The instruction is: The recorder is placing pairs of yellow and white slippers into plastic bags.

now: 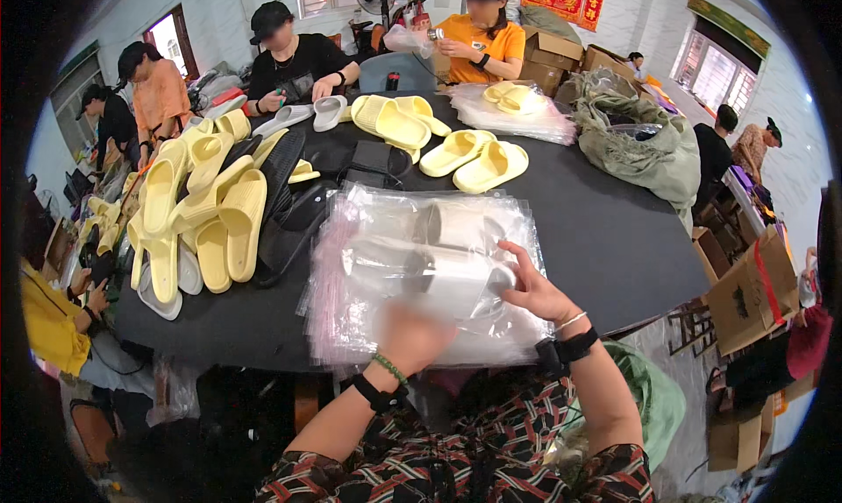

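While your two hands are working over the stack of clear plastic bags [351, 328], the item in play is a pale slipper [443, 275] sitting inside the top bag [412, 271], its long axis running left to right across you. Your right hand [539, 288] is lying just beyond the slipper's right end, fingers spread and pressing on the bag film there: a grip that is apart, clamped on nothing visible. Your left hand [412, 336] is sitting just near-side of the slipper, blurred; whether its grip is together or apart cannot be told. The right hand is touching the bag; the left is just beside it.

Room: beyond your right grip, bare black surface [596, 231] is stretching away to its edge. Beyond your left grip a second bagged pale slipper [456, 225] is lying. Further left, a heap of yellow slippers [202, 214] and black slippers [285, 205] is crowding that side. Other people are working at the far edge.
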The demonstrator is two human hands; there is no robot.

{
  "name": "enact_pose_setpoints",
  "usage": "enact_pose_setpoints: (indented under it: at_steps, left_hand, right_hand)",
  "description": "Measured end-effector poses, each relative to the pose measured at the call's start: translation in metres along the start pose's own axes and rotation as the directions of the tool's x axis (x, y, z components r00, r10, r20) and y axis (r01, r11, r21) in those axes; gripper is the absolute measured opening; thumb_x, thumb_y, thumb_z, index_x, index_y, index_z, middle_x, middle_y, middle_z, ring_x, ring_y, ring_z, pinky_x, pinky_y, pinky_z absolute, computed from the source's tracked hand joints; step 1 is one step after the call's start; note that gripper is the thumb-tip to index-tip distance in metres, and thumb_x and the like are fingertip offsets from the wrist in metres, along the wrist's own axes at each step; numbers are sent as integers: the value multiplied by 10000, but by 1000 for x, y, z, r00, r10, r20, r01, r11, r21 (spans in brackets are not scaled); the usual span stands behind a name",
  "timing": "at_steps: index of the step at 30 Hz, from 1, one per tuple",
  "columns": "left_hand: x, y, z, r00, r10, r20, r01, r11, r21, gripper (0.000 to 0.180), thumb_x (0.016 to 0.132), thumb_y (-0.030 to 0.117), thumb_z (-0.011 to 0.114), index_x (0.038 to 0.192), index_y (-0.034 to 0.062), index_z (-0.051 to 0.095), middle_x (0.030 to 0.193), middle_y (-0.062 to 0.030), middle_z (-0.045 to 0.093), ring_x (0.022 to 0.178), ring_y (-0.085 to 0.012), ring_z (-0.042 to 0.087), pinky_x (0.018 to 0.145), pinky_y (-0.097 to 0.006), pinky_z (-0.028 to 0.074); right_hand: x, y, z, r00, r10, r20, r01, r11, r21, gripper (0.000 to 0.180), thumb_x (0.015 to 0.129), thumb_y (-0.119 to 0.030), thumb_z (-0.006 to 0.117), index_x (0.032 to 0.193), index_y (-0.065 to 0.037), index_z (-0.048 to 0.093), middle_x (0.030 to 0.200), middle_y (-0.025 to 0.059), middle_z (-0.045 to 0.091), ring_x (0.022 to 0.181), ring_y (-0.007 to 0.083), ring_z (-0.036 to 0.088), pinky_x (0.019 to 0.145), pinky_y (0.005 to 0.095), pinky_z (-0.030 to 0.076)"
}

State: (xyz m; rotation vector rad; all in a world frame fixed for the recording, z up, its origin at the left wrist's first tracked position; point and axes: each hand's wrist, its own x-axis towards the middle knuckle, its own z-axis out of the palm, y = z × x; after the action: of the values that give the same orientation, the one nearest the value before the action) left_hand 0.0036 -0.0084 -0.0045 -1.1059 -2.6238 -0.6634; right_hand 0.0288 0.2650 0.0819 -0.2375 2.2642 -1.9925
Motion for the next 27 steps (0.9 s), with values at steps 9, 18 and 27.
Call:
enact_pose_setpoints:
  at_steps: [9, 18, 27]
  left_hand:
    - [2, 15, -41, 997, 12, 72, -19, 995, 99, 473, 947, 454, 585, 1062, 16, 720, 1261, -206, 621, 1295, -394, 461, 1112, -675, 218]
    - [11, 1, -177, 948, -194, -251, 142, 967, -212, 211, 928, 189, 683, 998, -8, 712, 866, -166, 711, 742, -270, 683, 674, -334, 528]
    - [92, -141, -137, 667, -562, 489, 731, 363, -578, 817, 925, 736, 457, 1229, -12, 580, 972, -134, 674, 770, -214, 653, 672, -306, 513]
  right_hand:
    - [-6, 13, -9, 950, 295, -98, -294, 955, 26, 825, 877, -56, 671, 1546, -151, 198, 1044, 65, 523, 774, 121, 527, 665, 253, 505]
    - [-9, 15, -7, 964, 229, -134, -246, 960, -133, 1031, 867, -156, 750, 1572, -114, -1, 1438, 344, 407, 851, 258, 686, 773, 354, 569]
    - [-26, 13, 5, 937, 84, -339, -251, 838, -484, 1093, 849, -179, 788, 1569, -87, -30, 1305, 355, 533, 790, 243, 703, 674, 339, 575]
